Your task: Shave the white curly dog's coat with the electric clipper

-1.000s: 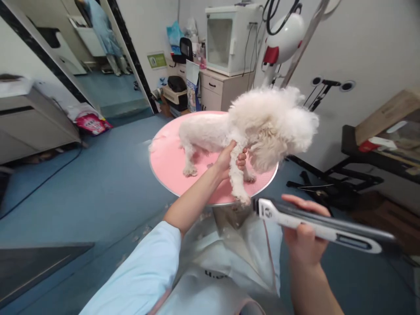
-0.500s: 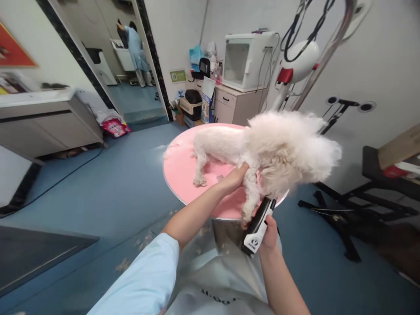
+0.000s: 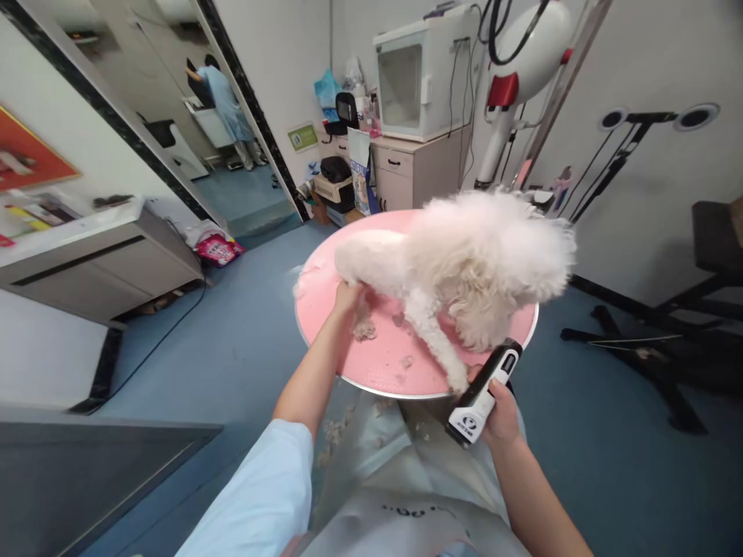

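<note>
A fluffy white dog (image 3: 377,259) is on the round pink table (image 3: 325,321), its body trimmed short and its head (image 3: 493,240) full and fluffy. My left hand (image 3: 348,298) is closed around the upper part of its hind leg, with some fingers hidden behind the leg. In my right hand (image 3: 500,414) is a black and white hair clipper (image 3: 484,394), held near the table's front edge. The dog's front paw (image 3: 458,379) lies just beside the clipper and my right fingertips; whether they touch, I cannot tell. Small tufts of cut hair (image 3: 406,361) lie on the table.
Behind the table stand a cabinet (image 3: 393,166) with a white glass-fronted box (image 3: 406,85) and a white and red dryer (image 3: 525,58) on a stand. A black-legged stand (image 3: 644,363) is at the right. Through the doorway, a person in blue (image 3: 224,100) is working.
My left hand has moved from the dog's front leg to its hind leg. The front leg now stretches forward to the table edge. The view has shifted, and the clipper stays in my right hand.
</note>
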### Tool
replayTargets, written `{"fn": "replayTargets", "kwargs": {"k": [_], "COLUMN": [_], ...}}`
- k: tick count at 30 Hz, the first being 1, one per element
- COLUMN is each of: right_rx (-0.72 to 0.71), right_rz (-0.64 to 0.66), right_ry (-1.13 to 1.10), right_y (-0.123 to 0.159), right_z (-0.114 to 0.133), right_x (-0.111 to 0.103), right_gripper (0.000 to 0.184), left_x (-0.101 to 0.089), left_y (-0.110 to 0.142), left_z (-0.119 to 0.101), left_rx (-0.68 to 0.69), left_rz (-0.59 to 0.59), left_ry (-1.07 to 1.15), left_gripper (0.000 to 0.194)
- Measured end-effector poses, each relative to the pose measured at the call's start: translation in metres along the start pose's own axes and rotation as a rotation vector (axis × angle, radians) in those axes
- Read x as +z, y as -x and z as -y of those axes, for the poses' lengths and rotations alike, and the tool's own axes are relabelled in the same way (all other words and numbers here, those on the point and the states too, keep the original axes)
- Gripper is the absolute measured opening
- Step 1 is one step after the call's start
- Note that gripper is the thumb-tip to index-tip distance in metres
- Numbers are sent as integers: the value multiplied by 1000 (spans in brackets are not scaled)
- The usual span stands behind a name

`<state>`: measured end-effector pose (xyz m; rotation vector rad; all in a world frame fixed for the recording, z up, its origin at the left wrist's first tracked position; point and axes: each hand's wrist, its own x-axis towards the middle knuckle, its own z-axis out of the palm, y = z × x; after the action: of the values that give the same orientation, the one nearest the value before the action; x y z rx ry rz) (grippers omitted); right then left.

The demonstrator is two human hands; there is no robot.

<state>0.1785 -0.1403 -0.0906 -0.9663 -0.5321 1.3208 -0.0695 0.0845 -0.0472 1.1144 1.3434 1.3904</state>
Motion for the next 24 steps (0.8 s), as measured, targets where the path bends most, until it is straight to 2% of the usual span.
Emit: {"fn": "replayTargets", "kwargs": {"k": [3, 5, 8, 11, 13, 17, 24], "right_rx": [-70, -100, 31, 164, 170, 137, 89], "right_rz": [-198, -217, -34, 189, 234, 91, -60], "right_ry": [-38, -74, -109, -122, -140, -178, -317], "right_y": [12, 22, 31, 26, 15, -11, -31], "right_z": [-12, -15, -16, -14, -15, -19, -23], "right_x": [-8, -10, -3, 20, 37, 57, 75], "right_gripper": [35, 41, 48, 45, 45, 45, 45], "left_x": [-9, -18, -32, -39, -41, -43, -45], "left_y": [4, 13, 30, 50, 63, 92, 141], "left_z": [-1, -1, 0, 1, 1, -6, -32], "left_rx": [-27, -27, -152, -340, -426, -527, -494], "left_rz": [1, 9, -5, -26, -26, -9, 115], "left_ry": [5, 49, 158, 285, 347, 352, 201], "left_gripper": [32, 39, 46, 39, 35, 36, 61]}}
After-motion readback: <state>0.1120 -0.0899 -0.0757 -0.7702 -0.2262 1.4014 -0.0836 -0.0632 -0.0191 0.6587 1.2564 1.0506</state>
